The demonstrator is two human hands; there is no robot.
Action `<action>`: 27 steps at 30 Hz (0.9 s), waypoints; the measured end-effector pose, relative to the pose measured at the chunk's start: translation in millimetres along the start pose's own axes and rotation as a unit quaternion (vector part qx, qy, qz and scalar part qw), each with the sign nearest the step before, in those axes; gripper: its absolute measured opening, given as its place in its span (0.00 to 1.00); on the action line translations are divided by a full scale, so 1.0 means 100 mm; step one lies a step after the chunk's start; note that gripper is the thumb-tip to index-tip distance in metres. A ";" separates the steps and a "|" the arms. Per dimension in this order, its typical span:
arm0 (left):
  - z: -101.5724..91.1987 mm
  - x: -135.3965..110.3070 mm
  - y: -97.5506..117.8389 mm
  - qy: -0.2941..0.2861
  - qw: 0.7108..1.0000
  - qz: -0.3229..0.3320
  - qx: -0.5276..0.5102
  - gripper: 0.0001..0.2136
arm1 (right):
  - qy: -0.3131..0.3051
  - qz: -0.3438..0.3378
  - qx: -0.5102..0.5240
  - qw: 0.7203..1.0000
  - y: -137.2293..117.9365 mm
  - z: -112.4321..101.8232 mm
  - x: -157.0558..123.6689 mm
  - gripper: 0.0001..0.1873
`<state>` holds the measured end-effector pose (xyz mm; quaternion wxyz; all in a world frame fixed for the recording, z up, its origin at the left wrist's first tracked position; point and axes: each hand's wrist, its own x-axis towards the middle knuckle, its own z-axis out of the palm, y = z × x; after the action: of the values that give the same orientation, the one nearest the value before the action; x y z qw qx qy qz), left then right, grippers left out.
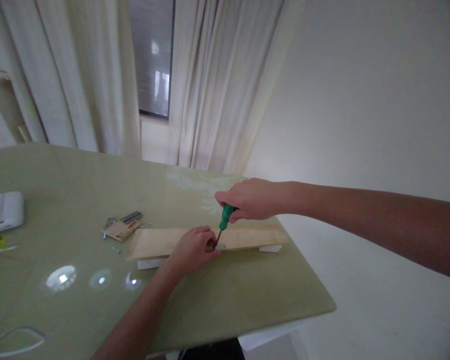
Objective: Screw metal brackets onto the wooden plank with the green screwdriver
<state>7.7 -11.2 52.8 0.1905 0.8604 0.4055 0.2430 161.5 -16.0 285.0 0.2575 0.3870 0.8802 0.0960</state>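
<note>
My right hand [247,199] is closed around the green handle of a screwdriver [225,218], which tilts down to the left. The screwdriver's tip meets a small metal plate [221,247] near the front edge of a long pale wooden board [253,236]. My left hand [195,247] rests on the board with its fingers curled beside the tip. Whatever those fingers pinch is too small to make out. White pieces [270,248] show beneath the board near both ends.
Left of the board lie a small wood piece [120,230], dark metal parts [131,216] and a loose screw [116,250]. A white device [3,211] and a white cable [17,330] are farther left on the green table [247,300]. Curtains and a wall stand behind.
</note>
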 end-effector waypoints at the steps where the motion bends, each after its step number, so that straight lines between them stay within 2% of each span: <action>1: 0.00 0.00 0.00 0.000 1.000 0.001 0.000 0.08 | 0.013 0.010 -0.007 1.000 -0.01 0.00 0.01 0.24; 5: 0.00 0.00 0.00 0.006 1.000 0.010 -0.002 0.07 | 0.031 0.089 -0.023 0.995 -0.03 0.03 0.00 0.33; 8: 0.00 0.00 0.00 0.013 1.000 0.013 0.000 0.08 | 0.009 0.039 0.000 0.999 -0.02 -0.02 -0.06 0.25; 10: 0.00 -0.01 -0.01 0.014 1.000 0.014 0.005 0.08 | 0.017 0.007 0.010 1.000 -0.04 -0.05 -0.08 0.21; 11: 0.00 -0.01 -0.01 0.015 1.000 0.015 0.007 0.08 | 0.026 0.014 0.002 1.000 -0.06 -0.05 -0.08 0.21; 15: -0.01 -0.01 -0.01 0.009 1.000 0.012 0.007 0.08 | 0.039 0.090 -0.044 0.994 -0.13 0.00 -0.06 0.30; 18: -0.01 -0.01 0.00 0.006 1.000 0.010 0.008 0.08 | 0.019 0.039 -0.010 0.999 -0.12 0.04 -0.06 0.26; 20: -0.02 -0.01 0.01 0.005 1.000 0.012 0.011 0.08 | 0.009 0.010 0.005 1.000 -0.10 0.04 -0.06 0.27; 22: -0.03 -0.01 0.01 0.002 1.000 0.014 0.009 0.08 | 0.004 0.027 0.001 1.000 -0.09 0.03 -0.06 0.25; 24: -0.03 -0.01 0.01 -0.002 1.000 0.015 0.007 0.08 | -0.003 0.058 -0.007 0.998 -0.09 0.02 -0.06 0.27; 27: -0.03 -0.01 0.00 0.001 1.000 0.015 0.008 0.08 | -0.006 0.023 0.000 1.000 -0.11 0.01 -0.07 0.25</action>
<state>5.4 -12.1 55.2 0.1793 0.8675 0.3950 0.2433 159.4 -28.5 282.5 0.2606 0.4074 0.8696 0.0996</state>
